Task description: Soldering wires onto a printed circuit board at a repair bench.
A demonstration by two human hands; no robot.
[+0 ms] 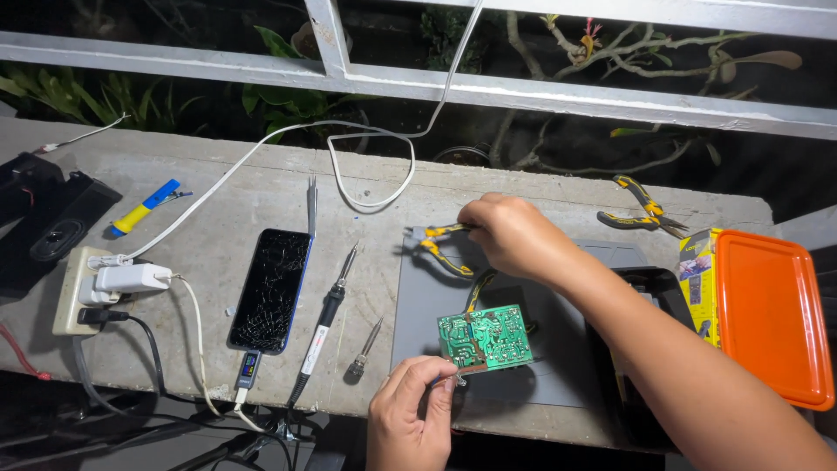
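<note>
— Where do we stand? Our left hand (410, 410) pinches the near-left corner of the green circuit board (485, 338), holding it up on edge over the grey mat (558, 366) at the near middle of the concrete ledge (218, 187).

— And our right hand (514, 234) is closed over the yellow-handled pliers (440, 247) just beyond the board, at the mat's far-left corner. We cannot tell whether their tips are apart.

— That corner pinch worries us. It is a thin hold; if the pliers pull or twist on a part, the board could pivot out of our fingers and drop to the mat.

— Or the tips could slide across the solder side and scratch a track.

— The soldering iron (330, 307) lies just left of the mat, beside the phone with the cracked screen (272, 288). We cannot tell if it is hot. Our left wrist could brush it.

— Its cord hangs off the near edge too; a snag there would drag it.
</note>
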